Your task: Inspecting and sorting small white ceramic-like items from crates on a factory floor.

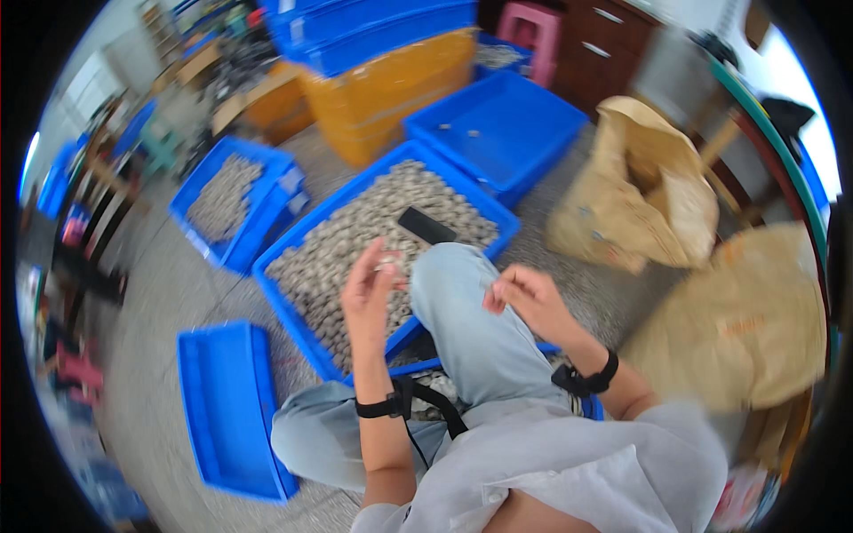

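A large blue tray (506, 229) in front of me is filled with small grey-beige round parts (342, 240), some looking like short rings. A dark phone (426, 226) lies on top of them. My left hand (366, 289) is raised over the left side of these parts, thumb and fingers closed around a small pale piece, too blurred to name. To the right of my knee, my right hand (526, 295) hovers with its fingers curled together; whatever may be in them is hidden. My knee in light jeans (466, 311) rises between both hands and covers part of the tray.
At the left lie a shallow blue bin (222, 409) and another blue tray (275, 200) of similar parts. Behind stand a blue tray (506, 124), a yellow crate (391, 89) with blue bins stacked on it, and a pink stool (533, 31). Tan sacks (577, 213) slump at the right.
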`<state>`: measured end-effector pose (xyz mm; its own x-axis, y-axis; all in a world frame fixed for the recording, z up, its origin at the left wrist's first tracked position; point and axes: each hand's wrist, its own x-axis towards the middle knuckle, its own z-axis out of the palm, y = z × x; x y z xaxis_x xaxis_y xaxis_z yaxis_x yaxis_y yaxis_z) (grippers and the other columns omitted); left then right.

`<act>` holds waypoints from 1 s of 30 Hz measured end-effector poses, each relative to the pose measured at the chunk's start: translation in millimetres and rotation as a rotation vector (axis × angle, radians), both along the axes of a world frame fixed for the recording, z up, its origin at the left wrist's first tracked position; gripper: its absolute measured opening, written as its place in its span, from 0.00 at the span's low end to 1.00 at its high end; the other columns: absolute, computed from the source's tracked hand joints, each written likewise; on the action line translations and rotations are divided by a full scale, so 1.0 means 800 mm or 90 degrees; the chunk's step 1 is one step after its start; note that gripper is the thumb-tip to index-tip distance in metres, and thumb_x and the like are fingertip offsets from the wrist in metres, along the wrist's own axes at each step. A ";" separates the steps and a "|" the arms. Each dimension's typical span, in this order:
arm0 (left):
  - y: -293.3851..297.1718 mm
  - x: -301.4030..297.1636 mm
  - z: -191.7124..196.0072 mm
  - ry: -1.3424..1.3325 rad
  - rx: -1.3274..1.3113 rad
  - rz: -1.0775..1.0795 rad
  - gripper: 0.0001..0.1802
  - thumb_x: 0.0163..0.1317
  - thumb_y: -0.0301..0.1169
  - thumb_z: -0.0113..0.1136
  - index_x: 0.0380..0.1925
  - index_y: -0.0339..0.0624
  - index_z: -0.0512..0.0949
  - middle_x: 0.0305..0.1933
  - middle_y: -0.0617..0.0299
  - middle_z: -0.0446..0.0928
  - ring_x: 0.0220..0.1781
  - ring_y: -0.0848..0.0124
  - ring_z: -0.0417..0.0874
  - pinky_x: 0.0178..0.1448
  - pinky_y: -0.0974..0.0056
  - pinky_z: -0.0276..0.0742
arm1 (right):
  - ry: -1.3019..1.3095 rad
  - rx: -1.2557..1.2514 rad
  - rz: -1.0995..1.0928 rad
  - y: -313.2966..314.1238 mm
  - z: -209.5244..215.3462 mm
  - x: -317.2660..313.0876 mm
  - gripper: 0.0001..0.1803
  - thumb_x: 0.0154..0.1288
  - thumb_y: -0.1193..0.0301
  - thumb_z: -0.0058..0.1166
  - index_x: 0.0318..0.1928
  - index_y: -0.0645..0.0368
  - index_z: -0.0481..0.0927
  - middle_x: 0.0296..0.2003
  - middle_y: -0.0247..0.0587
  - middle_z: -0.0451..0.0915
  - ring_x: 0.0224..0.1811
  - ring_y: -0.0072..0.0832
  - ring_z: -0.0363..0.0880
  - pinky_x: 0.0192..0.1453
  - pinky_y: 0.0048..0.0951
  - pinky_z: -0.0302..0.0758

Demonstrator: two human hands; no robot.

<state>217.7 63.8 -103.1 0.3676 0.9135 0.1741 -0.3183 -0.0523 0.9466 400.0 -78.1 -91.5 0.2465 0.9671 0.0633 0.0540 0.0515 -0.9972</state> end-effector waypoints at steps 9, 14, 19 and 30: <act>-0.048 -0.052 0.009 0.085 -0.070 -0.089 0.14 0.59 0.25 0.55 0.46 0.35 0.73 0.44 0.61 0.76 0.39 0.78 0.75 0.43 0.74 0.72 | 0.222 -0.078 0.159 0.049 -0.049 -0.054 0.09 0.66 0.68 0.44 0.31 0.61 0.71 0.27 0.39 0.76 0.31 0.24 0.74 0.38 0.25 0.70; -0.051 -0.057 -0.001 0.072 -0.053 -0.054 0.15 0.56 0.21 0.56 0.46 0.37 0.74 0.46 0.59 0.76 0.45 0.75 0.76 0.49 0.71 0.73 | 0.430 -0.083 0.149 0.057 -0.023 -0.069 0.11 0.66 0.66 0.44 0.30 0.60 0.71 0.27 0.37 0.75 0.31 0.24 0.73 0.38 0.25 0.69; -0.059 -0.058 0.005 0.119 0.044 -0.040 0.17 0.53 0.21 0.59 0.45 0.40 0.76 0.45 0.57 0.75 0.45 0.71 0.76 0.46 0.69 0.76 | 0.367 -0.044 0.164 0.051 -0.012 -0.080 0.10 0.66 0.68 0.45 0.31 0.61 0.71 0.28 0.36 0.74 0.32 0.23 0.72 0.40 0.25 0.68; -0.071 -0.046 -0.005 0.089 0.065 0.006 0.14 0.48 0.17 0.58 0.38 0.33 0.75 0.43 0.51 0.71 0.47 0.64 0.74 0.52 0.63 0.70 | 0.396 -0.089 0.153 0.045 -0.014 -0.073 0.07 0.65 0.72 0.47 0.36 0.64 0.72 0.27 0.39 0.77 0.30 0.21 0.75 0.35 0.23 0.73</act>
<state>181.3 7.1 -107.5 0.3861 0.8972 0.2143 -0.1825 -0.1535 0.9712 341.3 -42.4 -103.0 -0.0261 0.9883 -0.1500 -0.5285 -0.1410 -0.8371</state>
